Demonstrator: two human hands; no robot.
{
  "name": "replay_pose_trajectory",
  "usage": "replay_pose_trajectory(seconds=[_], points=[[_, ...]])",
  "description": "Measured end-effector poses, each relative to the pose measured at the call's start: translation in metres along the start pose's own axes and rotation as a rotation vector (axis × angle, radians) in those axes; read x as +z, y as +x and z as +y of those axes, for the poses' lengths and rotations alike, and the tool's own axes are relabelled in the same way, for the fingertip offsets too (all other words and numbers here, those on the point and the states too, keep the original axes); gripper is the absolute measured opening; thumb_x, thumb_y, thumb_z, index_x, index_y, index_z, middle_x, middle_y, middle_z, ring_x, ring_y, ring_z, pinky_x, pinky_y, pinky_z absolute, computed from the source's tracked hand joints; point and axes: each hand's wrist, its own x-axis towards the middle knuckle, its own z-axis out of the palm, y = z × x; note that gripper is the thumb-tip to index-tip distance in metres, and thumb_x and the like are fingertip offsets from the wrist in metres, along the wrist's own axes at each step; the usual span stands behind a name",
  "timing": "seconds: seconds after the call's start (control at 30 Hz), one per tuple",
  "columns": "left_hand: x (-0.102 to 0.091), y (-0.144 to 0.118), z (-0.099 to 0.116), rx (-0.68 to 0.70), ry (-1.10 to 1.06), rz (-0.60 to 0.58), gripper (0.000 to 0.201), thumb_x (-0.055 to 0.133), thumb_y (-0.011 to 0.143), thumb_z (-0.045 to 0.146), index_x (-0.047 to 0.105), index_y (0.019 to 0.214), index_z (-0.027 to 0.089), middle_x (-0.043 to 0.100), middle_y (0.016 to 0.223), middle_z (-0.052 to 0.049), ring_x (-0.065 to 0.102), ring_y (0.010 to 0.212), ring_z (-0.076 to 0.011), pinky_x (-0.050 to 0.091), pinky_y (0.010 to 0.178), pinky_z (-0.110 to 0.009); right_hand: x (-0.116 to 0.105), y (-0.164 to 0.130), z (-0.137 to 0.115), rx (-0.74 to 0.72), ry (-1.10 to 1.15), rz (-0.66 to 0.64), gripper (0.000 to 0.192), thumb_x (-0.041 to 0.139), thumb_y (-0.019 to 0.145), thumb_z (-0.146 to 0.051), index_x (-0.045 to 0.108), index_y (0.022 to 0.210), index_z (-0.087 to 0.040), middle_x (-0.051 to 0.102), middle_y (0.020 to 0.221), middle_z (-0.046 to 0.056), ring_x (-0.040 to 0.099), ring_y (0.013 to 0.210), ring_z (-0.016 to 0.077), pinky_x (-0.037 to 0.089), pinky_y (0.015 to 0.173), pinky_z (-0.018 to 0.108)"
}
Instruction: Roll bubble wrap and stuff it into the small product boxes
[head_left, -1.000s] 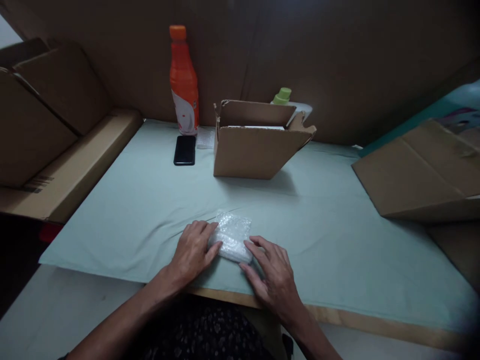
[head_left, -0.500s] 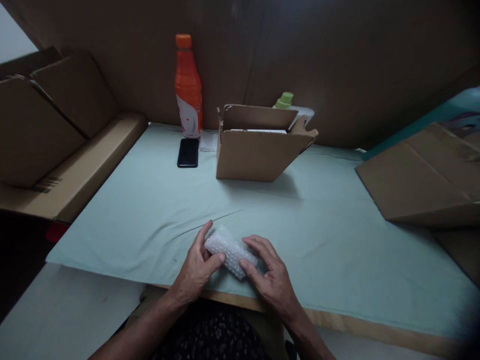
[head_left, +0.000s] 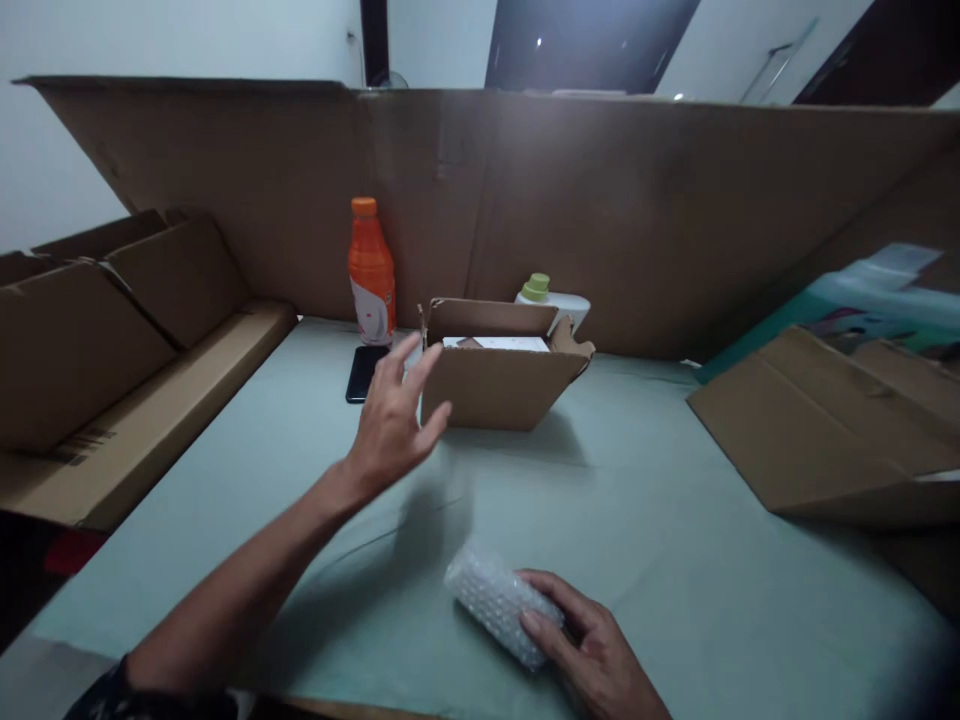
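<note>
A small bundle of bubble wrap [head_left: 495,603] is near the table's front edge, gripped at its right end between the thumb and fingers of my right hand [head_left: 589,640]. What the wrap contains, if anything, I cannot make out. My left hand [head_left: 394,412] is raised over the table with fingers spread and nothing in it. Just beyond it stands an open cardboard box [head_left: 487,390], with a white flat item [head_left: 499,343] showing inside. Partly behind my left fingers, a black phone [head_left: 362,373] lies on the cloth.
An orange bottle [head_left: 370,275] and a white bottle with a green cap [head_left: 537,287] stand at the back before a tall cardboard panel [head_left: 660,220]. Cardboard boxes [head_left: 142,350] line the left. At the right are another box [head_left: 810,420] and a teal container [head_left: 825,305].
My left hand has let go of the bubble wrap and moved forward toward the open box. My right hand still holds the bundle. The camera has tilted up.
</note>
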Motion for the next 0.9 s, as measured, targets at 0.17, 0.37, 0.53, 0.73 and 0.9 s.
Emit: replay_pose_trajectory(seconds=[0.17, 0.37, 0.53, 0.73, 0.9], points=[[0.021, 0.044, -0.031, 0.009, 0.143, -0.101, 0.012, 0.065, 0.082, 0.013, 0.067, 0.093, 0.016, 0.057, 0.137, -0.017, 0.053, 0.13, -0.0339, 0.046, 0.107, -0.055, -0.058, 0.025, -0.032, -0.314, -0.365, 0.194, 0.024, 0.065, 0.089, -0.04, 0.074, 0.107, -0.028, 0.077, 0.102, 0.004, 0.074, 0.091, 0.0228, 0.06, 0.079, 0.028], [0.031, 0.016, -0.026, 0.01, -0.008, 0.027, 0.01, 0.059, 0.088, 0.012, 0.068, 0.087, 0.018, 0.049, 0.147, -0.018, 0.051, 0.135, -0.0324, 0.048, 0.106, -0.054, -0.112, 0.112, -0.126, -0.864, -0.765, 0.486, 0.024, 0.06, 0.094, -0.023, 0.066, 0.116, -0.024, 0.071, 0.11, 0.008, 0.069, 0.097, 0.0237, 0.057, 0.087, 0.038], [0.035, 0.019, -0.027, -0.042, -0.102, 0.032, 0.013, 0.061, 0.086, 0.009, 0.069, 0.089, 0.018, 0.033, 0.161, -0.015, 0.041, 0.145, -0.0355, 0.044, 0.111, -0.056, -0.084, 0.219, -0.194, -1.214, -1.227, 0.222, 0.022, 0.05, 0.096, -0.012, 0.071, 0.101, -0.017, 0.072, 0.102, 0.011, 0.062, 0.091, 0.0232, 0.051, 0.077, 0.036], [0.039, 0.02, -0.032, -0.137, -0.14, 0.033, 0.018, 0.06, 0.086, 0.007, 0.072, 0.094, 0.019, 0.021, 0.167, -0.013, 0.029, 0.151, -0.0374, 0.041, 0.114, -0.055, -0.067, 0.277, -0.212, -1.27, -1.481, -0.236, 0.018, 0.057, 0.094, -0.013, 0.071, 0.083, -0.017, 0.069, 0.093, 0.009, 0.055, 0.087, 0.0221, 0.043, 0.075, 0.035], [0.045, 0.02, -0.037, -0.156, -0.185, 0.045, 0.019, 0.06, 0.085, 0.007, 0.072, 0.095, 0.018, 0.02, 0.167, -0.013, 0.034, 0.149, -0.037, 0.042, 0.113, -0.054, -0.063, 0.276, -0.216, -1.322, -1.472, -0.387, 0.018, 0.058, 0.095, -0.018, 0.069, 0.081, -0.017, 0.068, 0.095, 0.01, 0.054, 0.094, 0.0236, 0.043, 0.079, 0.036]])
